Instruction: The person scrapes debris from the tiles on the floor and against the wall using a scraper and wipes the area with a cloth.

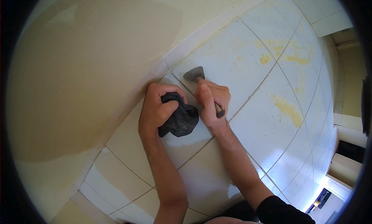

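My right hand [213, 103] is closed round the handle of a scraper [195, 74] with a flat, flared metal blade. The blade lies over a white floor tile, close to a grout line, and the rounded butt of the handle sticks out below my fist. To its left, my left hand [162, 106] grips a bunched dark grey cloth [184, 119] above the tiles beside the wall's base. Whether the blade or the cloth touches the floor, I cannot tell.
A pale skirting [186, 46] runs along the beige wall [87, 78] at the left. Yellow residue marks the tiles [286, 110] at the right, with more patches [296, 59] farther up. A white tiled ledge [327, 20] stands at the upper right; a doorway opens at the lower right.
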Action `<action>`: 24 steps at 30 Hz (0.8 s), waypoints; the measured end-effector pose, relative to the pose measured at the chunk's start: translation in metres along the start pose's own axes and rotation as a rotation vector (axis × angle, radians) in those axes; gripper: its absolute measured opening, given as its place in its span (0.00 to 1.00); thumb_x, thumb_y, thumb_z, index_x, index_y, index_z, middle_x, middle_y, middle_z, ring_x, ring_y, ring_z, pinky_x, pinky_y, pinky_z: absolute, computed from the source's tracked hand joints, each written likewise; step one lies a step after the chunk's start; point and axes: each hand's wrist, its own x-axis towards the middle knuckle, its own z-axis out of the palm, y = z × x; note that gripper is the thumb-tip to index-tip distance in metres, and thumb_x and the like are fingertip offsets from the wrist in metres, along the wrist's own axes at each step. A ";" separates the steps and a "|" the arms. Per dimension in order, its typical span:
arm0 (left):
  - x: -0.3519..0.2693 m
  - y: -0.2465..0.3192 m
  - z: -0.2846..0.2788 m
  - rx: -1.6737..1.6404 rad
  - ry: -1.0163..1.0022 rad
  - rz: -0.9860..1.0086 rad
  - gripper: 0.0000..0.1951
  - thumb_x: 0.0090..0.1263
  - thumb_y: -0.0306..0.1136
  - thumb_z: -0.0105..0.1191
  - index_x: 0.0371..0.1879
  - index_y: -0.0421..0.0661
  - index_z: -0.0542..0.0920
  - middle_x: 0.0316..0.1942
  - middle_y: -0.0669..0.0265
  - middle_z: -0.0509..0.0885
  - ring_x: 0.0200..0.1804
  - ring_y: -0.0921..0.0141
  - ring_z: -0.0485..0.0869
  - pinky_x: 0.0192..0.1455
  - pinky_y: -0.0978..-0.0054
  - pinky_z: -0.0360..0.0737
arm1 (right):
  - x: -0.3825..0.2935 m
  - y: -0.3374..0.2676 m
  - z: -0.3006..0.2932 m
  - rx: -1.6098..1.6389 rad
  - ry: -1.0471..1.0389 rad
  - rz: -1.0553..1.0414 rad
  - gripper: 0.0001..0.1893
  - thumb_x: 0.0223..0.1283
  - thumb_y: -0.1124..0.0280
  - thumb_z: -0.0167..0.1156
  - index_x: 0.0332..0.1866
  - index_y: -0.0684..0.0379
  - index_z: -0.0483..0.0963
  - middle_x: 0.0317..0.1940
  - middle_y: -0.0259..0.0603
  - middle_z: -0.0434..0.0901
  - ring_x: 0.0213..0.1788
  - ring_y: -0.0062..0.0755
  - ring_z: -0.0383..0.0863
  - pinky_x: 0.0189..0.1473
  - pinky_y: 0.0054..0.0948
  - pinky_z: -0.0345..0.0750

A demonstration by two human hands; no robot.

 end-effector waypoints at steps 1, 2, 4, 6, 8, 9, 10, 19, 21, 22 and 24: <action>0.000 0.000 -0.001 0.010 -0.015 -0.004 0.11 0.43 0.28 0.50 0.22 0.34 0.82 0.17 0.65 0.79 0.26 0.75 0.76 0.34 0.77 0.73 | 0.000 0.000 0.002 0.000 0.001 0.000 0.15 0.65 0.84 0.51 0.19 0.68 0.65 0.15 0.43 0.66 0.15 0.34 0.62 0.20 0.35 0.57; 0.000 0.000 -0.002 0.020 -0.030 -0.007 0.11 0.43 0.28 0.50 0.22 0.35 0.82 0.17 0.65 0.79 0.26 0.75 0.76 0.34 0.77 0.73 | 0.001 -0.001 0.003 -0.044 -0.011 0.001 0.16 0.66 0.83 0.51 0.19 0.68 0.65 0.15 0.43 0.65 0.15 0.34 0.62 0.20 0.35 0.56; 0.001 -0.001 -0.003 0.027 -0.029 -0.005 0.11 0.43 0.28 0.50 0.22 0.35 0.82 0.17 0.65 0.78 0.26 0.75 0.76 0.33 0.77 0.73 | 0.001 -0.001 0.003 -0.087 -0.024 0.002 0.16 0.66 0.83 0.51 0.19 0.68 0.65 0.15 0.43 0.65 0.15 0.34 0.62 0.20 0.35 0.56; 0.001 -0.001 -0.003 0.031 -0.029 -0.002 0.11 0.43 0.28 0.50 0.21 0.35 0.82 0.17 0.65 0.78 0.25 0.75 0.76 0.33 0.77 0.73 | 0.000 0.000 -0.001 -0.036 -0.036 0.007 0.16 0.66 0.83 0.51 0.19 0.68 0.64 0.15 0.42 0.64 0.15 0.34 0.61 0.20 0.35 0.56; 0.001 0.001 -0.002 0.058 -0.034 -0.034 0.14 0.36 0.28 0.48 0.21 0.34 0.83 0.21 0.64 0.83 0.28 0.74 0.79 0.35 0.78 0.74 | 0.005 -0.003 0.002 0.010 -0.006 0.035 0.16 0.66 0.83 0.51 0.19 0.68 0.64 0.15 0.42 0.64 0.15 0.34 0.61 0.20 0.35 0.56; 0.001 0.001 -0.001 0.058 -0.035 -0.033 0.14 0.36 0.28 0.48 0.21 0.34 0.83 0.21 0.64 0.83 0.28 0.74 0.79 0.35 0.78 0.74 | 0.008 -0.004 0.003 0.058 0.023 0.062 0.16 0.66 0.83 0.51 0.19 0.68 0.65 0.15 0.42 0.64 0.15 0.34 0.61 0.20 0.35 0.56; 0.001 0.000 -0.001 0.051 -0.029 -0.029 0.14 0.36 0.28 0.48 0.22 0.34 0.83 0.21 0.64 0.83 0.28 0.74 0.78 0.34 0.79 0.73 | 0.006 -0.003 0.002 0.057 0.023 0.061 0.16 0.66 0.83 0.51 0.19 0.68 0.65 0.15 0.42 0.64 0.15 0.34 0.61 0.20 0.35 0.56; 0.000 0.002 -0.002 0.032 -0.030 -0.010 0.12 0.40 0.28 0.49 0.22 0.34 0.83 0.19 0.65 0.80 0.25 0.75 0.76 0.32 0.78 0.72 | 0.007 -0.007 0.009 -0.066 -0.002 0.005 0.13 0.63 0.84 0.53 0.20 0.68 0.68 0.15 0.44 0.66 0.15 0.35 0.63 0.21 0.35 0.59; 0.000 0.002 -0.002 0.012 -0.022 0.005 0.10 0.43 0.27 0.50 0.22 0.34 0.82 0.17 0.64 0.79 0.25 0.75 0.76 0.32 0.77 0.73 | 0.001 -0.007 0.000 -0.116 -0.045 -0.002 0.13 0.62 0.85 0.53 0.19 0.69 0.68 0.15 0.44 0.65 0.15 0.36 0.63 0.21 0.35 0.59; 0.001 0.003 -0.002 0.022 -0.028 -0.009 0.10 0.43 0.27 0.50 0.22 0.34 0.82 0.17 0.65 0.79 0.25 0.75 0.76 0.32 0.77 0.73 | 0.001 -0.006 0.000 -0.117 -0.045 -0.002 0.13 0.62 0.85 0.53 0.19 0.69 0.68 0.15 0.44 0.65 0.15 0.36 0.63 0.21 0.35 0.59; 0.001 0.003 -0.002 0.032 -0.036 -0.022 0.11 0.43 0.27 0.50 0.22 0.34 0.82 0.17 0.65 0.79 0.25 0.75 0.76 0.33 0.77 0.73 | 0.003 -0.005 0.000 -0.080 -0.020 0.001 0.13 0.62 0.85 0.53 0.19 0.69 0.68 0.15 0.44 0.65 0.15 0.35 0.63 0.21 0.35 0.59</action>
